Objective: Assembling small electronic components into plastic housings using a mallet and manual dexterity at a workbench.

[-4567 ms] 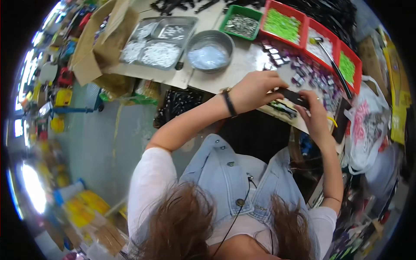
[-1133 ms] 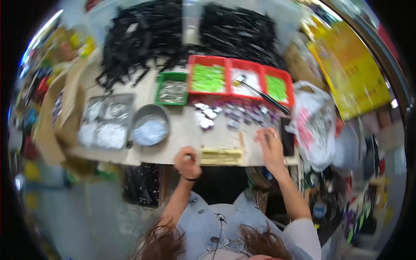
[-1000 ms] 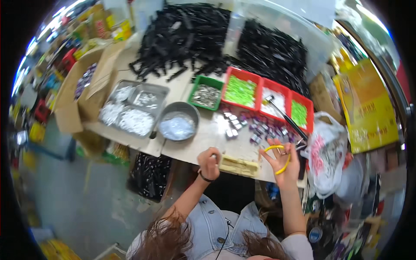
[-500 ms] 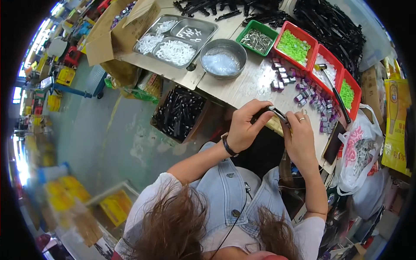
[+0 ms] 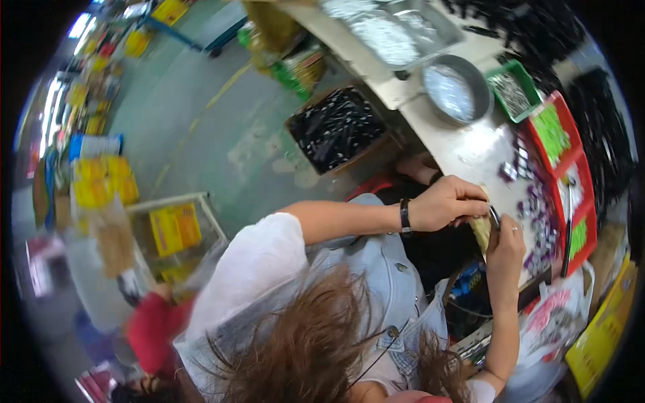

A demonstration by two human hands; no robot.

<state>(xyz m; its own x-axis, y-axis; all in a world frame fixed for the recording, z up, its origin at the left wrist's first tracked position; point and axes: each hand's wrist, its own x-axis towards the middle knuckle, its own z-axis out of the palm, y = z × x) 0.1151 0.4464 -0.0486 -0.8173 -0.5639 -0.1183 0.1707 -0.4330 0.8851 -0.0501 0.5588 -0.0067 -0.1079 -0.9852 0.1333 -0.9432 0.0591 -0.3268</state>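
Note:
At the table's near edge, my left hand is closed in a pinch, its fingertips at one end of a small dark, narrow piece. My right hand, with a ring on one finger, grips the lower end of the same piece. Fingers cover most of it, so its kind cannot be made out. Just beyond the hands lie many small purple-and-silver parts on the pale tabletop. A round metal bowl holding something whitish and translucent stands farther back.
Red trays with green and white bits and a green tray of metal pins line the right. A divided metal tray holds white parts. On the floor sits a box of black parts. A person in red is at lower left.
My view has swung left, so the table and both hands appear farther right. A person in red has come into view at lower left. Both hands still hold the dark piece.

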